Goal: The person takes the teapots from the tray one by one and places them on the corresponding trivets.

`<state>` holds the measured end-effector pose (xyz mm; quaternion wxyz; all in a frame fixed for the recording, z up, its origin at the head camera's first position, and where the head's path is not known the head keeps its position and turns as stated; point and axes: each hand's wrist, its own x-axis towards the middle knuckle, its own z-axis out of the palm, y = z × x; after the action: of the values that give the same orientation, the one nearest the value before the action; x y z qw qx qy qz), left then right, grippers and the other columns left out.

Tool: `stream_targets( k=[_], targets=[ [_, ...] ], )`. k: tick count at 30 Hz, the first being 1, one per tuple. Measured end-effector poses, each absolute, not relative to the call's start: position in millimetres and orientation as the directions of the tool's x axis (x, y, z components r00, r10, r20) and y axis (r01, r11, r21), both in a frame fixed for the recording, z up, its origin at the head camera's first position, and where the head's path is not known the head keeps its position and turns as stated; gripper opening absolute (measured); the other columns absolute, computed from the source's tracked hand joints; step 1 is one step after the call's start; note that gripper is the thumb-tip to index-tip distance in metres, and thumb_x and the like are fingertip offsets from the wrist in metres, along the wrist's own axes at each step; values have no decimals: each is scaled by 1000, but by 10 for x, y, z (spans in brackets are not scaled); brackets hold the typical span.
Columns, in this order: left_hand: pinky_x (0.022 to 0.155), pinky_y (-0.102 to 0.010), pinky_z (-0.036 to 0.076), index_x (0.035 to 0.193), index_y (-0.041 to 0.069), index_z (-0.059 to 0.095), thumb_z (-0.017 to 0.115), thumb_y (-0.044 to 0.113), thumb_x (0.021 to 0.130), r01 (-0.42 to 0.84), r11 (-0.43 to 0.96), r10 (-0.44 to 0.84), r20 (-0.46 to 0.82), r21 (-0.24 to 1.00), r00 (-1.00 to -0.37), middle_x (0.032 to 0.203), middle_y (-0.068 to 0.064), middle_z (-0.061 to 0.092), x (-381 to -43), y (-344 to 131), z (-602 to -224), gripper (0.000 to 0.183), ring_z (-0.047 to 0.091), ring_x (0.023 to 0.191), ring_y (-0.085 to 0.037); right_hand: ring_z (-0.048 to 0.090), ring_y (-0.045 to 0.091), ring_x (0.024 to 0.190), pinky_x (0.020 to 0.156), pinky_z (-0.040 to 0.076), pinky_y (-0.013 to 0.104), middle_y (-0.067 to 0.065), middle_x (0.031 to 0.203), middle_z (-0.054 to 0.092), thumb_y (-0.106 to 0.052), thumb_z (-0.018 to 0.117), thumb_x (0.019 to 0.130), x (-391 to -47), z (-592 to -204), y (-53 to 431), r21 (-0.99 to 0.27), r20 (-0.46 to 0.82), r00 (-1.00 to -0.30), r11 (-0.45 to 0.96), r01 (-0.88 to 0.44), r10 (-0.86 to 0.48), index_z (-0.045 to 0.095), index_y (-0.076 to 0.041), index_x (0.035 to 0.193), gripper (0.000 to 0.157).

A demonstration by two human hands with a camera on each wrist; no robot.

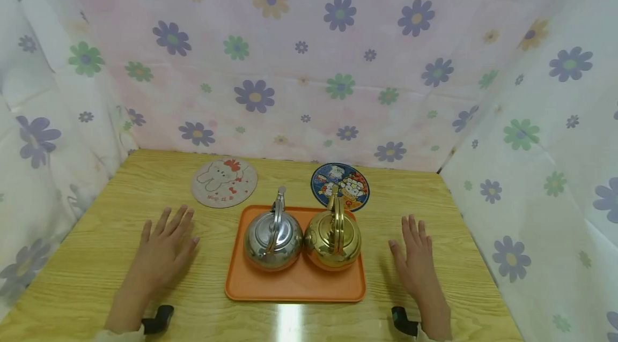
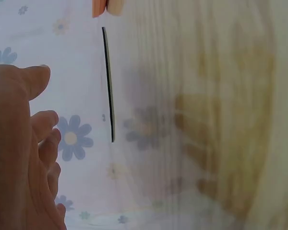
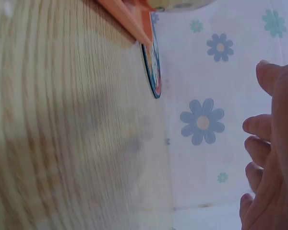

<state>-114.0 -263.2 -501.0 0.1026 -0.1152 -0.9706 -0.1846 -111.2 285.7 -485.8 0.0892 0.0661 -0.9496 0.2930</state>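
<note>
Side by side on an orange tray (image 1: 295, 285) stand a silver kettle (image 1: 260, 240) and a gold kettle (image 1: 321, 240), each with its handle raised over the lid. To the left of the tray, my left hand (image 1: 161, 256) is held palm down with fingers spread, holding nothing. My right hand (image 1: 415, 261) is on the tray's other side, fingers extended and thumb apart, with nothing in it. Both wrist views show a gap between the hand and the wooden tabletop. The tray's corner (image 3: 134, 24) and the gold kettle's base (image 3: 187, 5) show in the right wrist view.
Behind the tray lie two round mats: a pale one with a rabbit (image 1: 224, 183) at left, and a dark blue patterned one (image 1: 340, 184) at right, partly hidden by the gold kettle. Flower-printed curtains (image 1: 294, 63) enclose the wooden table (image 1: 145, 181) at the back and sides.
</note>
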Motion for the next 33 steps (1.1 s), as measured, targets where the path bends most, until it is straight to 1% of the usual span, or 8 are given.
stream_targets(
  k=[5,9,15,18,21,24,28,33],
  targets=[
    [119,-70,3,159,5,33,51,38,106,299,892,218,257,338,-941,164,-20,31,-1118,-2589,-5032,65,14,155,-43,1,47,155,118,2,71,24,168,11,-27,48,109,-1050,-4865,2761,-592,247,-965,775,-223,-89,22,-2,162,63],
    [120,-68,2,158,5,35,52,38,105,312,891,228,268,331,-936,164,-19,32,-1117,-2553,-5054,65,13,156,-42,7,46,155,117,12,72,22,168,17,-25,49,109,-1016,-4824,2678,-620,257,-964,753,-221,-71,26,-3,161,61],
    [120,-68,5,157,6,39,53,37,105,338,878,250,276,340,-928,163,-18,35,-1135,-2445,-5059,61,16,155,-42,25,48,148,109,27,72,27,159,35,-18,52,107,-992,-4765,2543,-651,334,-942,713,-260,-38,37,4,155,54],
    [121,-66,6,156,7,41,52,35,106,351,870,267,269,347,-925,162,-18,36,-1132,-2386,-5050,59,19,154,-42,35,43,145,111,33,61,23,155,43,-15,54,107,-969,-4759,2446,-682,376,-927,677,-278,-2,42,1,152,50],
    [121,-65,7,156,8,42,54,34,105,364,864,282,264,349,-922,161,-17,39,-1131,-2331,-5042,58,22,153,-43,41,36,142,116,34,32,18,151,50,-11,54,106,-936,-4755,2326,-724,400,-916,624,-295,32,47,-3,150,46],
    [122,-64,8,156,8,43,55,32,104,375,855,296,255,358,-920,160,-17,40,-1128,-2279,-5035,58,25,151,-45,45,27,139,109,30,9,13,147,55,-6,54,105,-912,-4735,2189,-759,433,-900,561,-330,57,53,-8,147,42],
    [122,-63,8,155,8,44,59,31,103,389,845,314,249,366,-916,160,-16,41,-1129,-2225,-5031,59,28,150,-45,52,17,134,107,36,10,11,139,62,-1,52,104,-897,-4693,2001,-791,487,-870,462,-401,77,59,-10,142,39],
    [123,-62,9,154,7,45,62,28,100,438,825,360,265,356,-894,159,-15,42,-1152,-2174,-5046,61,30,149,-46,57,9,128,103,45,16,20,133,64,2,48,105,-884,-4609,1823,-862,460,-883,291,-416,99,60,1,136,34]
  ],
)
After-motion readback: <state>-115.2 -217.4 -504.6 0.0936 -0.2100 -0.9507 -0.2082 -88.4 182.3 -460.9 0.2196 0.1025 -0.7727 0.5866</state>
